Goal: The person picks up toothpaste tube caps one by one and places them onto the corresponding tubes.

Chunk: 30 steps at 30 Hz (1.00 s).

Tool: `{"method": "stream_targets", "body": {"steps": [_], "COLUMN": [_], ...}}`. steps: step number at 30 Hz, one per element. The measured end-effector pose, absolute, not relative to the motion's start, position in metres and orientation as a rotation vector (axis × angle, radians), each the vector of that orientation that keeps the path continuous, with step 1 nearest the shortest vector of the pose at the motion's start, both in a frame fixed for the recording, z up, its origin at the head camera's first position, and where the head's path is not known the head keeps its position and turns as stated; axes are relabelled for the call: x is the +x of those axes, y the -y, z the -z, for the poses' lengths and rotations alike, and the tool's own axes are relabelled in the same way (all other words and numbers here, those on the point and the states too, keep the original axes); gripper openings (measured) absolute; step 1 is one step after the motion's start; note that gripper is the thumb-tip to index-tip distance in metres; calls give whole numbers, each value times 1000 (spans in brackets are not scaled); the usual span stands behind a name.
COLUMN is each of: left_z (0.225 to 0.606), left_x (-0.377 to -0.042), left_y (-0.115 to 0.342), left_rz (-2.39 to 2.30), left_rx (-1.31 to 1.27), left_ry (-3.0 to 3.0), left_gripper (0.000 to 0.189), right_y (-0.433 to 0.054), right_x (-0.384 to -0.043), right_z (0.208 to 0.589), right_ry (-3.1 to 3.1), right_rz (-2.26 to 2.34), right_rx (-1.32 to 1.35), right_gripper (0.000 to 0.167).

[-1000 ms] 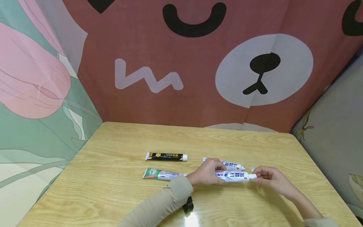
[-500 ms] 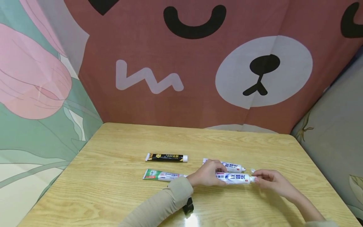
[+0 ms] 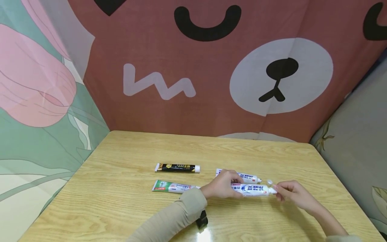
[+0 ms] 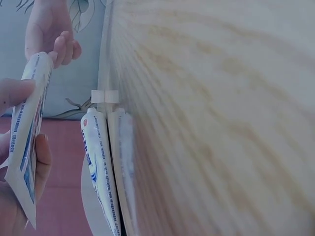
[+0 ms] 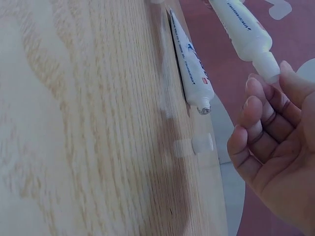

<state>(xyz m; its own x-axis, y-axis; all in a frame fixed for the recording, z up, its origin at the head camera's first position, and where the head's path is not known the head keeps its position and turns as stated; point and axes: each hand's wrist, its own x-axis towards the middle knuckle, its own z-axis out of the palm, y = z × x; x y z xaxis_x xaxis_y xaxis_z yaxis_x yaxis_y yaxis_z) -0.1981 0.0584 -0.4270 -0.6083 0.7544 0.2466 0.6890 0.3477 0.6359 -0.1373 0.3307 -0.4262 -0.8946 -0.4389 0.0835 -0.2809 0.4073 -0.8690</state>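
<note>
My left hand (image 3: pixel 222 185) grips a white and blue toothpaste tube (image 3: pixel 254 190) by its body, nozzle end pointing right. At that end, thumb and fingers of my right hand (image 3: pixel 294 195) pinch the white cap (image 5: pixel 267 67); the right wrist view shows it in line with the tube's neck. Just behind, a similar toothpaste tube (image 5: pixel 193 73) lies on the table with its nozzle bare. A loose white cap (image 3: pixel 269 182) rests on the tabletop near that nozzle, also to the left of my right hand in the right wrist view.
A black toothpaste tube (image 3: pixel 178 167) with a white cap lies at the back left of the wooden table (image 3: pixel 121 201). Nearer, a green and white toothpaste tube (image 3: pixel 169 186) is partly covered by my left arm. Printed cloth (image 3: pixel 211 111) hangs behind the table.
My right hand has shifted slightly right and its fingers have changed position around the cap. The loose cap behind shows more fully. My left hand keeps its grip almost unmoved.
</note>
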Motion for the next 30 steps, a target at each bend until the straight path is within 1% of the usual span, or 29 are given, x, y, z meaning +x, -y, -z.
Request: {"method": "stream_targets", "body": {"steps": [3, 8, 14, 17, 24, 27, 30], "left_z": [426, 426, 426, 425, 426, 427, 427], "left_x": [-198, -198, -197, -196, -197, -197, -197], "left_y": [-58, -57, -56, -57, -58, -58, -58], "left_rz": [-1107, -1116, -1114, -1118, -1128, -1120, -1103], "left_rx": [1344, 1311, 1321, 1316, 1281, 1289, 1305], "left_ry": [-2504, -2496, -2488, -2488, -2477, -2482, -2498], "left_gripper": [35, 34, 34, 34, 34, 34, 34], "right_y": [-330, -331, -331, -331, -327, -327, -328], "right_x": [-138, -136, -134, -135, -138, -138, -137], "right_z": [426, 423, 423, 422, 424, 424, 424], "right_ry": [-2476, -2379, -2397, -2406, -2394, -2388, -2387], "right_rz": [1498, 1578, 1593, 1557, 1531, 1529, 1542], "right_rx": [-667, -647, -632, -629, -680, -660, -622], "right_gripper": [29, 15, 13, 15, 27, 28, 24]}}
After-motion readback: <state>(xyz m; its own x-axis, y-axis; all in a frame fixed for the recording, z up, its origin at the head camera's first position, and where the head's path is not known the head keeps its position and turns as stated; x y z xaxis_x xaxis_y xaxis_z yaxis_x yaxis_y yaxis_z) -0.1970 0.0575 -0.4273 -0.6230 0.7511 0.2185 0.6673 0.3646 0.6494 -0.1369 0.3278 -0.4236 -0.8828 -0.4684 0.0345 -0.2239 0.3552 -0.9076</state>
